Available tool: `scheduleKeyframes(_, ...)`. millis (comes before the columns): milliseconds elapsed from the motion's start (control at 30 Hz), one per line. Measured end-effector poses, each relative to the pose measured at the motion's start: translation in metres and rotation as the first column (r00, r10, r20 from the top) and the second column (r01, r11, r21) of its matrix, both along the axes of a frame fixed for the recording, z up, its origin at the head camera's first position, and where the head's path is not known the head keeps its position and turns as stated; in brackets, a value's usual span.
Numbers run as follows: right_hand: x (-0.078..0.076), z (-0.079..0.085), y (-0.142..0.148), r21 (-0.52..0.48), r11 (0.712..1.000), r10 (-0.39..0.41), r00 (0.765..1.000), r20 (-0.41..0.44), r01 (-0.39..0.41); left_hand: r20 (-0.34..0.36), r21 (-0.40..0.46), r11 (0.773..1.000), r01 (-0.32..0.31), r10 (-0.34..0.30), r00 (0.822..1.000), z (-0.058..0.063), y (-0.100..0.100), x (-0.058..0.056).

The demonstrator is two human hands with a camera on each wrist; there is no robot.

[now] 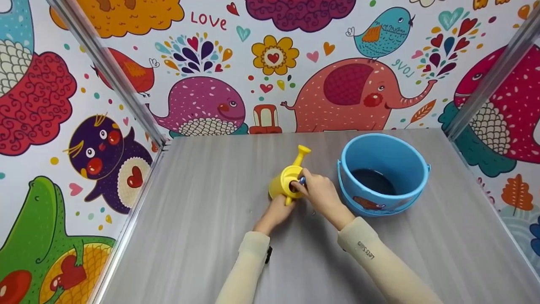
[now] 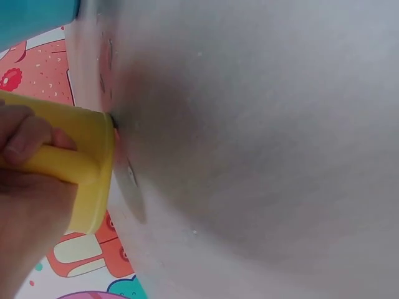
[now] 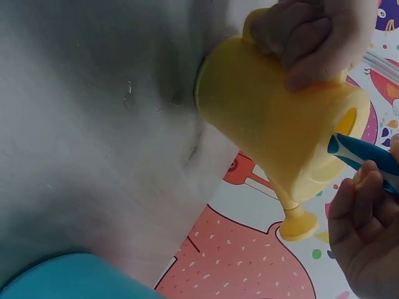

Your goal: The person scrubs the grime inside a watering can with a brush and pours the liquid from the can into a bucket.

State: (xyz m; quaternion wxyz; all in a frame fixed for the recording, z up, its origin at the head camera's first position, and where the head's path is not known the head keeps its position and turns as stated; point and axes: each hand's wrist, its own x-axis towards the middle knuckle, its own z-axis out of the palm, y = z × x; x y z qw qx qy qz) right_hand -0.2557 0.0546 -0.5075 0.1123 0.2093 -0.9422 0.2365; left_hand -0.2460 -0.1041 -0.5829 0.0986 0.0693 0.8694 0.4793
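A yellow toy watering can (image 1: 277, 185) is tilted over the grey tabletop, its spout pointing away from me. My left hand (image 1: 276, 211) grips the can's handle (image 2: 56, 163), with fingers wrapped around it in the left wrist view. My right hand (image 1: 324, 195) holds a blue-and-white handled tool, which looks like a toothbrush (image 3: 365, 154). One end of the toothbrush reaches into the can's top opening (image 3: 345, 123). The part inside the can is hidden.
To the right of my hands stands a light blue bucket (image 1: 350, 181) with dark liquid at its bottom. Small wet drops (image 3: 129, 88) dot the tabletop (image 1: 202, 219). Patterned walls (image 1: 261, 55) with metal corner posts (image 1: 122, 84) enclose the back and sides.
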Motion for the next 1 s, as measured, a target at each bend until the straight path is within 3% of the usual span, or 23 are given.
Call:
scheduleKeyframes(533,0.0055,0.0005,0.0024,0.023,0.999,0.050,0.996,-0.079,-0.048,-0.033,-0.045,0.999,-0.011,0.009,0.999,-0.0008,0.0014,0.0007)
scheduleKeyframes(733,0.0052,0.0050,0.0039,0.009,0.998,0.062,0.990,-0.128,-0.061,-0.066,-0.047,0.999,-0.005,0.002,0.998,-0.0002,0.0012,0.0000)
scheduleKeyframes(1000,0.0070,0.0075,0.0046,-0.043,0.997,0.055,0.982,-0.181,-0.063,-0.051,-0.041,0.999,-0.009,0.007,0.999,0.0004,0.0008,0.0007)
